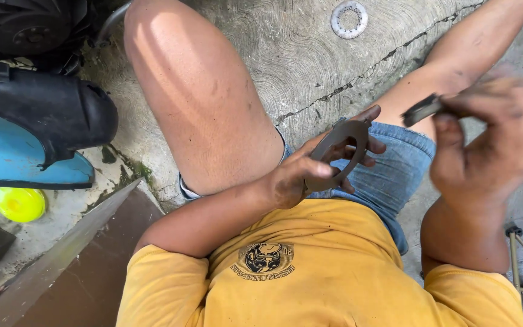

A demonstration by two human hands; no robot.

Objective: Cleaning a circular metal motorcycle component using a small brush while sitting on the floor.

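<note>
Cracked concrete floor [310, 66], seated worker. Left hand [310, 172] grips a dark ring [340, 154] over the lap; right hand [485, 142], blurred, closes on a flat tool [422, 110] beside it. Toothed disc [349, 19] lies well apart. Risk: tool slipping onto the fingers.

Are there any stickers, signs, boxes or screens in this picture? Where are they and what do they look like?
Only one printed thing shows, and no boxes, signs or screens.
Round dark printed emblem: on the chest of the yellow cotton T-shirt, black, a picture ringed by small lettering, seen upside down.
The dark flat metal ring in the left hand carries no label that I can see.
</note>
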